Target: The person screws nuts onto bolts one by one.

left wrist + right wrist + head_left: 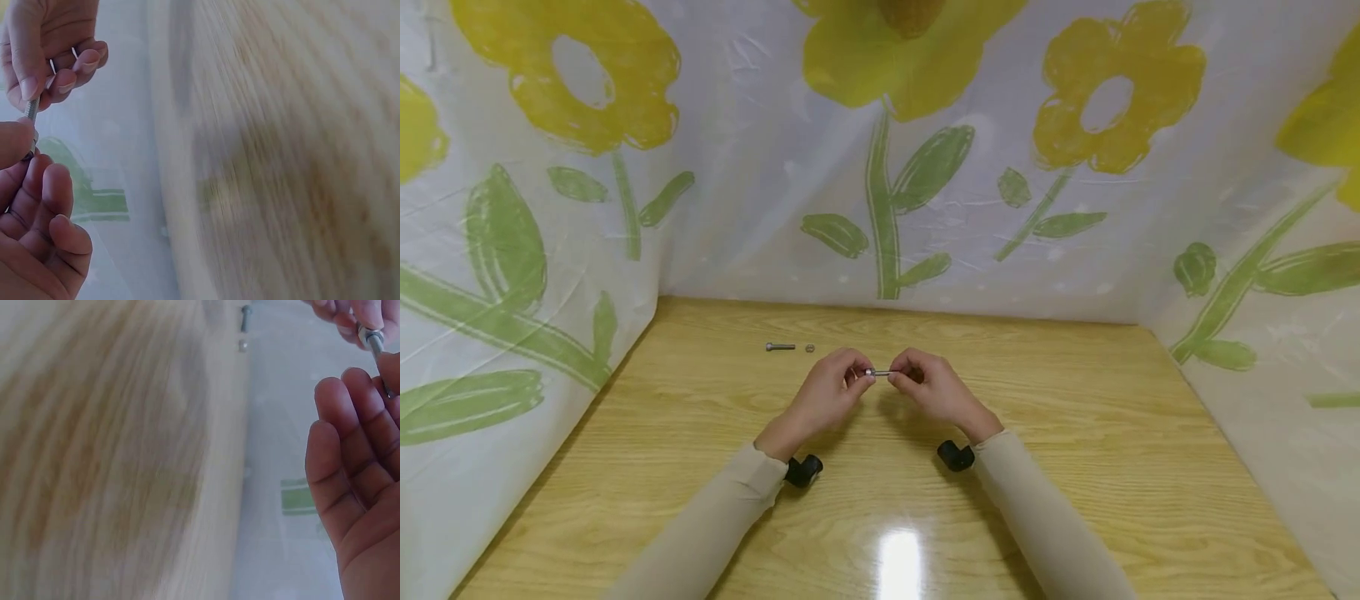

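Observation:
A metal bolt (882, 373) is held level above the table between both hands. My left hand (829, 390) pinches its thicker end between thumb and fingers. On the right, the thumb and fingers of my right hand (938, 389) pinch the thin end of the shank. Threads show on the bolt (31, 108) in the left wrist view, between the two thumbs. In the right wrist view a wider metal part (370, 334) sits at the left hand's fingertips; whether it is the head or a nut I cannot tell, as fingers cover part of it.
A second bolt (780, 347) lies on the wooden table (1075, 500), left of and beyond the hands, with a small nut (809, 348) just right of it. Flower-printed cloth (737, 208) walls the table at the back and both sides. Black devices (805, 472) sit at both wrists.

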The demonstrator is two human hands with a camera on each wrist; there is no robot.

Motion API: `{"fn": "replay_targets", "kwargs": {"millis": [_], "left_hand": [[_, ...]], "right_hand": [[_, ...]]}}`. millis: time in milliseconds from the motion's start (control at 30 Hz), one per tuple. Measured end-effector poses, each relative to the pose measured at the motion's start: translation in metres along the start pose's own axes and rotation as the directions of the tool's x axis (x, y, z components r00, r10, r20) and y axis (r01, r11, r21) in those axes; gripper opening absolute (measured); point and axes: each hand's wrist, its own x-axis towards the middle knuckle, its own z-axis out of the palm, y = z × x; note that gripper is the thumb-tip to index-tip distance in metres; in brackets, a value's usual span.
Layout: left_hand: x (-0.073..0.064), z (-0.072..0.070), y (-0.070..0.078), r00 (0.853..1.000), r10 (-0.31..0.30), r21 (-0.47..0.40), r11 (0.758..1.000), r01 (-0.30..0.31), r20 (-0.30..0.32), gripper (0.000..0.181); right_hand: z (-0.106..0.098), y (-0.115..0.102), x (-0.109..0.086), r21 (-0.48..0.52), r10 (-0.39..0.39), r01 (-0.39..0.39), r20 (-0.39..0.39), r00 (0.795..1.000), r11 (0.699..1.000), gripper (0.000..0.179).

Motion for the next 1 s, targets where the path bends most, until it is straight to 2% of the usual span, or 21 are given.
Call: {"fn": "replay_targets", "kwargs": {"millis": [333,567,767,1000], "left_hand": [[0.025,0.000,-0.007,0.999,-0.010,0.182,0.983,0.001,0.048,0.004],[0.041,0.003,-0.018,0.992,-0.063,0.290,0.957,0.029,0.111,0.004],[0.050,0.006,-0.029,0.987,-0.066,0.346,0.938,0.012,0.146,0.003],[0.058,0.008,-0.039,0.982,-0.074,0.363,0.932,0.006,0.176,0.006]], "right_hand": [[-0.009,0.015,0.022,-0.015,0.028,-0.027,0.017,0.999,1.000,0.008],[-0.013,0.023,0.039,-0.084,0.020,-0.017,0.037,0.999,0.996,0.005],[-0.014,0.029,0.051,-0.165,0.074,-0.060,0.080,0.994,0.985,0.004],[-0.014,0.032,0.059,-0.235,0.107,-0.076,0.125,0.986,0.969,0.005]]}}
